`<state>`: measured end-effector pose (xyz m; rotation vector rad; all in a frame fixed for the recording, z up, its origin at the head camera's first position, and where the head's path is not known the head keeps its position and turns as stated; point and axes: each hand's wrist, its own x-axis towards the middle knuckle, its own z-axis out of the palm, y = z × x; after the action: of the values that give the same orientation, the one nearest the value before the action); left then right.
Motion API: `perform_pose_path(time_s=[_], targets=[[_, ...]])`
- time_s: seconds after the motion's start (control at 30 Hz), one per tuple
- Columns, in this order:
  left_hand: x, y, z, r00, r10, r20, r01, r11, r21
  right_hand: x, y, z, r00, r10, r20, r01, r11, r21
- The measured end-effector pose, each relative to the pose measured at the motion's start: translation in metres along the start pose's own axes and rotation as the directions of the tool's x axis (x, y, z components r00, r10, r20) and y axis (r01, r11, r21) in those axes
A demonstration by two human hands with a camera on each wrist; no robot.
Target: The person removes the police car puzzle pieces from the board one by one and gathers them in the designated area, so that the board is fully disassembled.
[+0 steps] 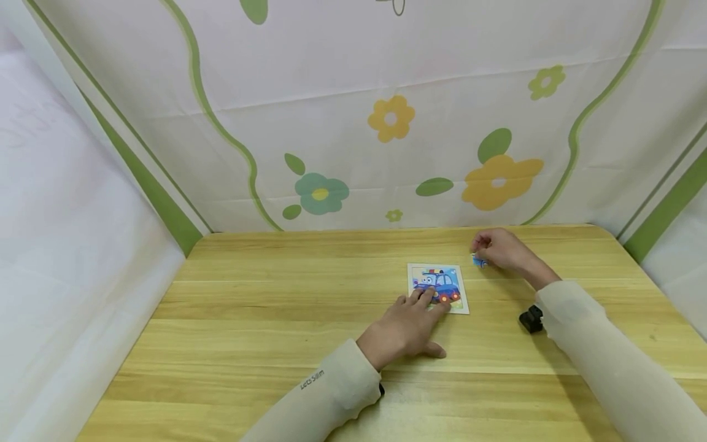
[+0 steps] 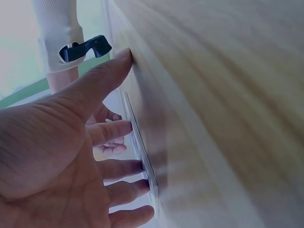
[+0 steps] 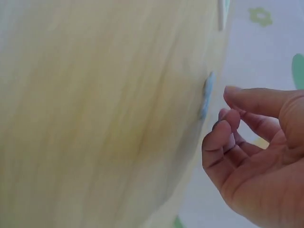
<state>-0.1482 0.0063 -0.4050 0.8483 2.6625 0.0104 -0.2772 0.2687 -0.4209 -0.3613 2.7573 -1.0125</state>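
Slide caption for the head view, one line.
Left hand touches a white-bordered car picture; right hand is close to a small blue piece on the wooden table.

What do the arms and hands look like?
Gloveless left hand and right hand. Left sleeve: long, cream, small dark lettering. Right sleeve: long, cream, black device at its cuff. Black part peeks out by left cuff.

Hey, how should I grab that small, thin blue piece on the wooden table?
Probably pinch the small, thin blue piece by opposite outer edges, coming from above: it lies flat on the pale wooden table, offering only a low rim. The bare right hand is nearest.
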Motion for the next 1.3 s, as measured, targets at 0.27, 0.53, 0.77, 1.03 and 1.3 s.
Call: perform_pose_path(time_s=[0.27, 0.53, 0.77, 1.03, 1.3], targets=[[0.001, 0.001, -0.004, 1.000, 0.012, 0.000, -0.012, 1.000, 0.006, 0.003, -0.026, 0.014, 0.982, -0.170, 0.079, 0.170, 0.985, -0.004], [0.004, 0.000, -0.003, 1.000, 0.026, 0.010, -0.026, 1.000, 0.012, 0.009, -0.045, 0.029, 0.950, -0.249, 0.189, 0.246, 0.968, 0.036], [0.003, 0.001, -0.002, 0.999, 0.026, 0.020, -0.026, 0.999, -0.035, 0.013, -0.050, 0.040, 0.939, -0.251, 0.236, 0.241, 0.968, 0.068], [0.004, 0.001, -0.003, 0.999, 0.024, 0.032, -0.023, 0.999, -0.046, 0.015, -0.051, 0.045, 0.934, -0.221, 0.280, 0.208, 0.975, 0.076], [0.004, 0.001, -0.003, 0.999, 0.018, 0.040, -0.015, 0.998, -0.059, 0.016, -0.051, 0.045, 0.922, -0.233, 0.309, 0.228, 0.972, 0.053]])
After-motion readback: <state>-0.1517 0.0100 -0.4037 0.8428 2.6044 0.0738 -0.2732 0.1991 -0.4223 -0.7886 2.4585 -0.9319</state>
